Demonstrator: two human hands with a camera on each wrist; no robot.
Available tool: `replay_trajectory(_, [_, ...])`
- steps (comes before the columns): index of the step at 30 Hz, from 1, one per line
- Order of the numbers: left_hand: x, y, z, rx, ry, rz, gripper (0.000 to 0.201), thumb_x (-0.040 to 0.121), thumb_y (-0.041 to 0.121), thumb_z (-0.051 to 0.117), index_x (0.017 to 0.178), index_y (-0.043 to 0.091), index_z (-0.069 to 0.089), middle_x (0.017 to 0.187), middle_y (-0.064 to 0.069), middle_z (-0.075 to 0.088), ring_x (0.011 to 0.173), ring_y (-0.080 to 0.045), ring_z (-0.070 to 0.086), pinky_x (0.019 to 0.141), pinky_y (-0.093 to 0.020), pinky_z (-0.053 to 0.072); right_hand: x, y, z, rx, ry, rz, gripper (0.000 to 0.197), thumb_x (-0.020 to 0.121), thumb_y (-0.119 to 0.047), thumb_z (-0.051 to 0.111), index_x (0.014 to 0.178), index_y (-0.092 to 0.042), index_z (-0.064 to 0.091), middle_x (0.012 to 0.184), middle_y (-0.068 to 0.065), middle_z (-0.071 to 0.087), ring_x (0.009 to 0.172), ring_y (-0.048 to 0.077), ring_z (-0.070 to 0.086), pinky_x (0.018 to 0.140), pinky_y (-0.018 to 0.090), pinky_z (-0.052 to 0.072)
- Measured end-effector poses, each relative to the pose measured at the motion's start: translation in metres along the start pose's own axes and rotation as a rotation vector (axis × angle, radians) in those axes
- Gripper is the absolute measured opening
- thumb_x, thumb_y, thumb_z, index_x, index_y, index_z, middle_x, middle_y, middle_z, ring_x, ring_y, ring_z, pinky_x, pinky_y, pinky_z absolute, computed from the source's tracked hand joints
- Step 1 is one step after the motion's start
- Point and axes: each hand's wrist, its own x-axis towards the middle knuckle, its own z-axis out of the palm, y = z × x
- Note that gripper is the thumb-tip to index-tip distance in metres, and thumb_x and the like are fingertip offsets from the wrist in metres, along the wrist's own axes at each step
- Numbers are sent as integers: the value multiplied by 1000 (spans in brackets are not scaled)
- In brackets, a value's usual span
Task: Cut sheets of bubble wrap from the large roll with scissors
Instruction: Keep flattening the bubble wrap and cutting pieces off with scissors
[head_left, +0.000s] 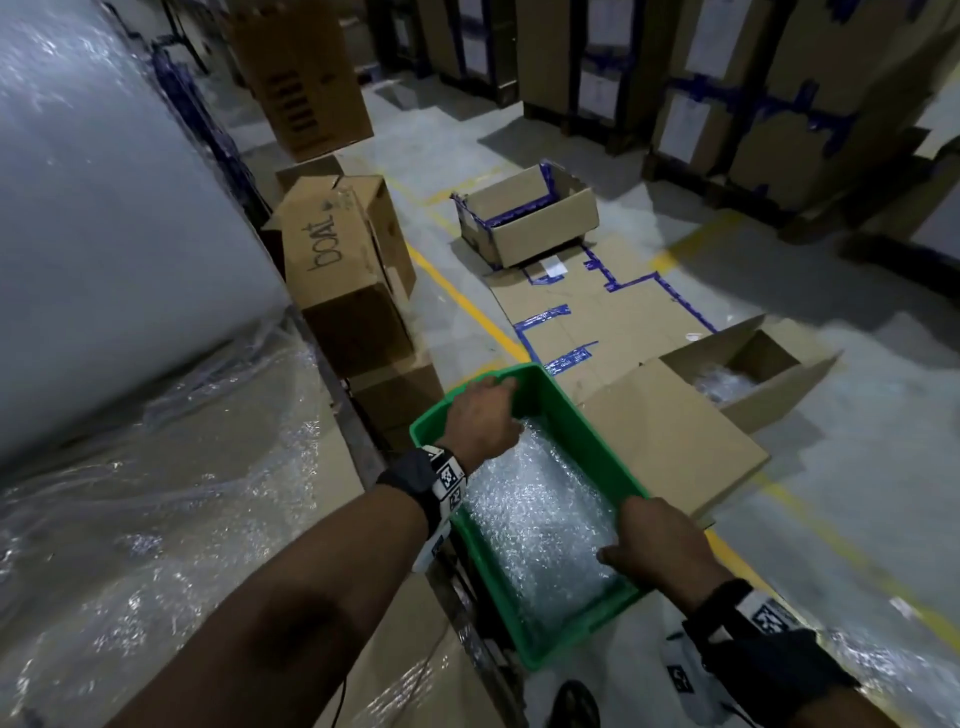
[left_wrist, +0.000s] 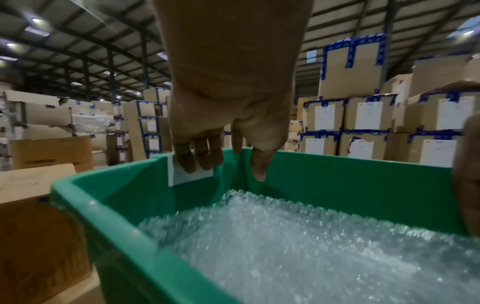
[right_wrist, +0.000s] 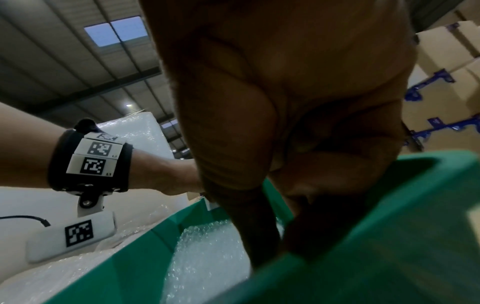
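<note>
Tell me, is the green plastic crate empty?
No, clear bubble wrap sheets lie inside the green plastic crate, covering its bottom between the left hand and right hand.

Dim, cool light fills the head view, which is soft throughout and bends strongly at its edges. The large roll (head_left: 104, 218) glares pale in the upper left; boxes cast hard shadows on the floor (head_left: 779, 291). In the left wrist view, ceiling lamps (left_wrist: 36, 20) glow at upper left, and the bubble wrap (left_wrist: 298, 246) smears at the bottom. The right wrist view shows a skylight (right_wrist: 116, 33) and a blurred, shadowed right hand (right_wrist: 285, 102).
</note>
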Motion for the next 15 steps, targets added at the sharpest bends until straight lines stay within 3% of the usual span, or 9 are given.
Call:
replay_trajectory(3, [-10, 11, -9, 62, -14, 13, 50, 87, 33, 78, 133, 22, 63, 123, -8, 64, 113, -31, 62, 91, -42, 53, -4, -9, -10, -73, 39, -15, 42, 89, -53, 73, 90, -22, 44, 109, 6, 63, 108, 28, 67, 71, 31, 42])
replay_trajectory(6, [-23, 15, -4, 100, -193, -20, 46, 86, 40, 81, 126, 22, 67, 122, -7, 67, 114, -30, 64, 89, -39, 52, 9, -23, -13, -85, 68, -106, 34, 89, -49, 73, 99, -22, 56, 108, 4, 64, 106, 28, 67, 72, 32, 45])
replay_trajectory(10, [-34, 13, 16, 84, -376, -32, 58, 84, 48, 83, 131, 19, 65, 130, -10, 66, 121, -34, 63, 97, -42, 54, 31, -43, -8, -69, -5, -250, 52, 86, -50, 76, 128, -25, 60, 126, 5, 66, 115, 28, 65, 87, 36, 54])
replay_trajectory(13, [-43, 11, 21, -10, -441, -17, 67, 86, 50, 82, 140, 17, 61, 141, -11, 62, 131, -34, 57, 104, -44, 50, 38, -47, 3, -128, -117, -305, 59, 83, -60, 75, 131, -28, 61, 132, 4, 64, 121, 26, 63, 91, 34, 52])
replay_trajectory(15, [-51, 7, 11, -95, -401, -10, 67, 89, 47, 81, 143, 14, 59, 145, -14, 60, 135, -35, 54, 108, -42, 46, 41, -47, 6, -173, -155, -341, 67, 80, -70, 71, 133, -31, 59, 137, 0, 64, 125, 23, 61, 94, 32, 51])
